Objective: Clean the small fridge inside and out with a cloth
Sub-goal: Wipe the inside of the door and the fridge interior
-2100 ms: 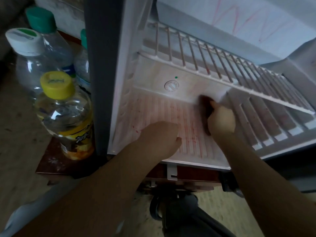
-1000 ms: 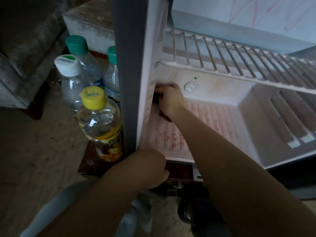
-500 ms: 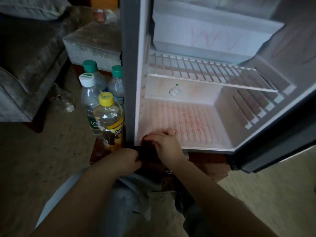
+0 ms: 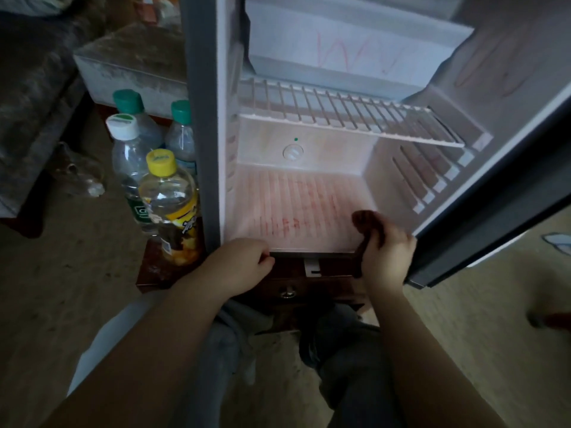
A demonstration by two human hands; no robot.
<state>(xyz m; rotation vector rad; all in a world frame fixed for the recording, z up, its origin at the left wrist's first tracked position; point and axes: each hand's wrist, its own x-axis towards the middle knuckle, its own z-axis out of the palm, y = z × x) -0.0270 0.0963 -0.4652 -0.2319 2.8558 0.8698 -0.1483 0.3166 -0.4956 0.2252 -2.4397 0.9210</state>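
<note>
Gaping open, the fridge (image 4: 333,149) seems red-smeared inside.

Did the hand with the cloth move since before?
Yes. The right hand, gripping the dark cloth, slid right along the fridge floor's front edge, from left of the dial to the right corner.

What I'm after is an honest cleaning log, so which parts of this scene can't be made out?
Head view only:
- Dark brown cloth: mostly covered by the right hand gripping it, and blurred.
- Left hand: its curled fingers hide whether it holds anything.
- Small white fridge: upper compartment cut off by the top edge; outer faces mostly out of frame.
- Red object on the floor: blurred, cut by the right edge.
</note>
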